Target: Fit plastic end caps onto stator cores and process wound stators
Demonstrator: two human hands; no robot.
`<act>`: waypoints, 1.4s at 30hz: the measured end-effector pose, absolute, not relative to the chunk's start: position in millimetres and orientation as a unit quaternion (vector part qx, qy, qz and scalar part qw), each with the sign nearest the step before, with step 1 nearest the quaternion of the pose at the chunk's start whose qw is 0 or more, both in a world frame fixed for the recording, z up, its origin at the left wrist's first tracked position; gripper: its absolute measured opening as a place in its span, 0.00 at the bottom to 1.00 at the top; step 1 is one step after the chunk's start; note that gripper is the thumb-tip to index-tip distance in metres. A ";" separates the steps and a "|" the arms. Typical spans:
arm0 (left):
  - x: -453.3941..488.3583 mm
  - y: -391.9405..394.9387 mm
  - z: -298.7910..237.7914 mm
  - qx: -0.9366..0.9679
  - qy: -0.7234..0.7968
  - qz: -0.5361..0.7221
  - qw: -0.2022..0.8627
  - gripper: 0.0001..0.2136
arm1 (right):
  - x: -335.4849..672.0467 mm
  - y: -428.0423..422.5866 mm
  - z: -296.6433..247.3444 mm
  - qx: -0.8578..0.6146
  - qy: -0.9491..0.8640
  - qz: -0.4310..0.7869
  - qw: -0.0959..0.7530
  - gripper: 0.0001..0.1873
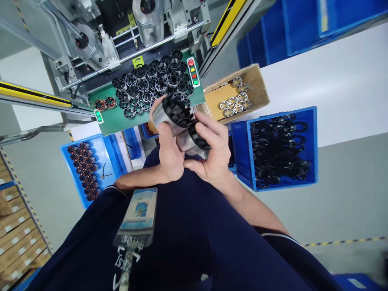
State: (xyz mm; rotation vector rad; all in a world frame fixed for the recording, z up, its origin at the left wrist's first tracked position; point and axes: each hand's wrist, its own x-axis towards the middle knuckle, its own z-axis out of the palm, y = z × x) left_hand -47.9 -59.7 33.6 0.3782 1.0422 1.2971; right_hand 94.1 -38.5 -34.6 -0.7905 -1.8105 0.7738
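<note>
Close in front of my body, both hands hold motor stators, metal rings with black slotted insulators. My left hand point(170, 155) is closed around one stator point(173, 115), its thumb along the silver side. Fingers of my right hand point(214, 149) grip a second stator point(192, 139), which sits against the first one. The black slotted ends of both face up and to the right. Beyond my hands, many similar stators point(161, 84) stand in rows on the green work surface point(110, 121). Two copper-wound stators point(105, 104) sit at its left side.
A machine with metal cylinders point(148, 20) stands behind the green surface. At right are a cardboard box point(257, 87) of metal rings and a blue bin point(315, 149) of black parts. A blue tray point(104, 149) of copper-wound parts lies left. Button panels point(193, 72) flank the surface.
</note>
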 end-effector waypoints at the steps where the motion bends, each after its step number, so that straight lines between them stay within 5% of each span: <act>1: -48.3 -62.6 39.0 0.161 0.456 0.599 0.638 0.44 | 90.9 -36.4 -44.9 -0.332 -0.735 0.290 0.515 0.47; 5: -60.6 -72.8 48.2 0.169 0.480 0.633 0.584 0.30 | 93.2 -36.2 -63.0 -0.370 -0.676 0.280 0.572 0.41; 11: -73.8 -59.9 27.5 0.179 0.520 0.629 0.549 0.36 | 124.3 -47.5 -39.8 -0.380 -0.696 0.377 0.479 0.45; 15: -57.8 -50.9 18.8 0.106 0.480 0.576 0.653 0.39 | 126.0 -49.5 -41.7 -0.348 -0.759 0.406 0.372 0.50; 20: -50.0 -46.9 -5.0 -0.030 0.525 0.435 0.731 0.37 | 134.6 -53.0 -70.2 -0.448 -0.739 0.377 0.333 0.40; 23: -47.2 -43.6 -17.5 -0.090 0.578 0.348 0.732 0.37 | 171.3 -53.9 -106.1 -0.531 -0.686 0.416 0.273 0.34; 31: -35.3 -36.0 -19.8 -0.111 0.624 0.276 0.722 0.34 | 276.6 -82.4 -263.3 -0.693 -0.554 0.457 -0.061 0.25; 34: -32.0 -35.3 -19.9 -0.138 0.635 0.268 0.712 0.33 | 292.4 -92.7 -302.5 -0.695 -0.568 0.429 -0.094 0.33; 42: -25.4 -31.2 -12.8 -0.213 0.631 0.259 0.700 0.38 | 324.9 -85.5 -372.3 -0.667 -0.604 0.411 -0.144 0.34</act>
